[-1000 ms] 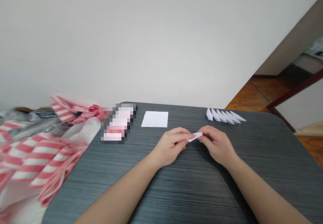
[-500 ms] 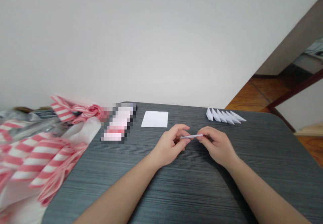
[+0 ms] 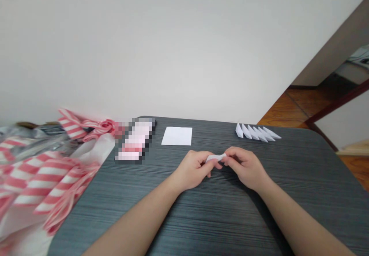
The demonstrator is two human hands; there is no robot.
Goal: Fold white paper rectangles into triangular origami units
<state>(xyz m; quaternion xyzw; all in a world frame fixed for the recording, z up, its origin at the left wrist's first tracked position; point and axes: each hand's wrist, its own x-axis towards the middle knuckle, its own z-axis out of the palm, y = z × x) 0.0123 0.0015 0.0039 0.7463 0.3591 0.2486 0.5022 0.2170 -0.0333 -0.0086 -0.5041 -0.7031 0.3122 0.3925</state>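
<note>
Your two hands pinch a folded paper strip (image 3: pixel 215 157) over a dark table (image 3: pixel 302 198).
Head view: your left hand (image 3: pixel 193 169) and right hand (image 3: pixel 245 167) grip opposite ends, its long axis running side to side; folded paper pieces (image 3: pixel 256 133) lie beyond.

Six folded paper wedges (image 3: pixel 257 133), one white sheet (image 3: pixel 177 136)

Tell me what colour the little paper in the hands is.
White: the folded paper strip shows best in the head view.
</note>
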